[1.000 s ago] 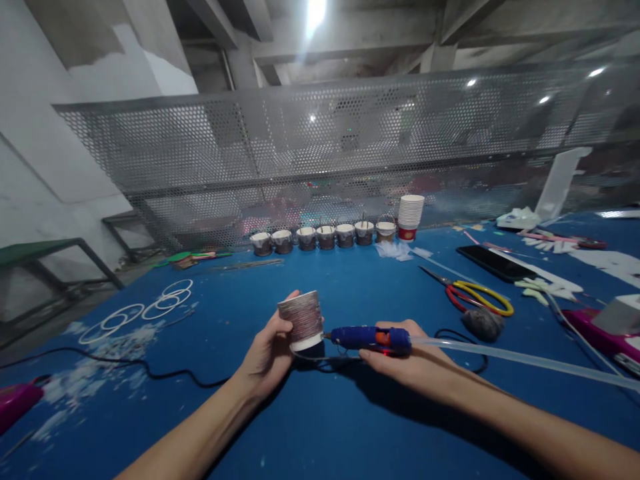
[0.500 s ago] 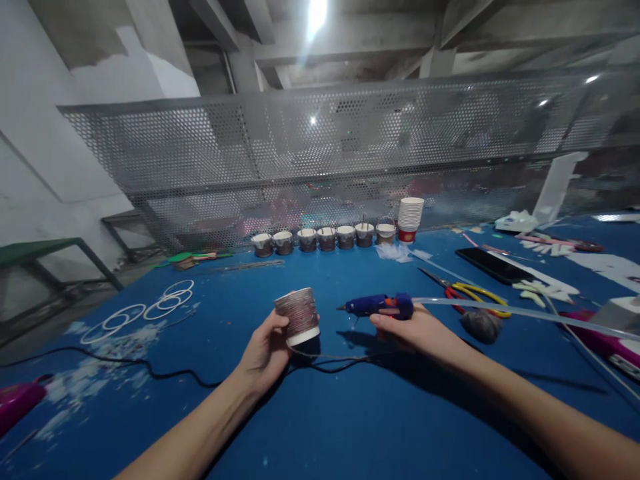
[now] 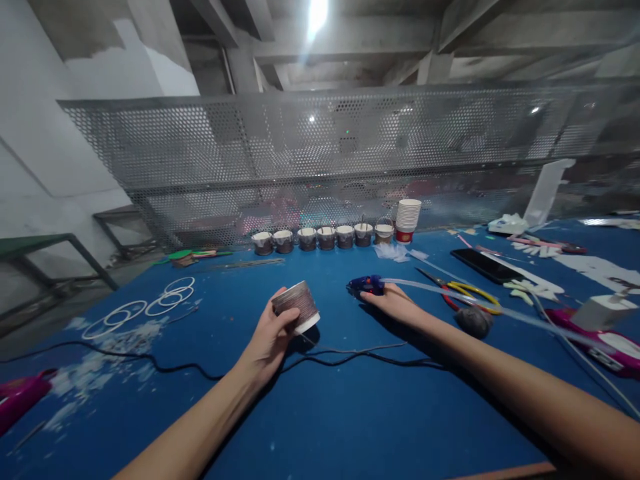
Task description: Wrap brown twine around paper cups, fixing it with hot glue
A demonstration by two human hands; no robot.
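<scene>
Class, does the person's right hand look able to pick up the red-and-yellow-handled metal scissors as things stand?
Probably not yet: the right hand holds the blue plastic glue gun, and its long translucent glue stick crosses in front of the scissors in this view.

Between my left hand (image 3: 273, 330) and right hand (image 3: 393, 301), mid-frame, I have free room; scissors (image 3: 473, 290) obstruct right of centre.

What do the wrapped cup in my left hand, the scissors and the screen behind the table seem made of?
Wrapped cup: probably paper, judging by its smooth white edge, wound with dull, ridged brownish cord. Scissors: apparently metal blades, grey and tapering, with shiny red and yellow handles, possibly plastic. Screen: likely dull grey metal, regularly perforated.
</scene>
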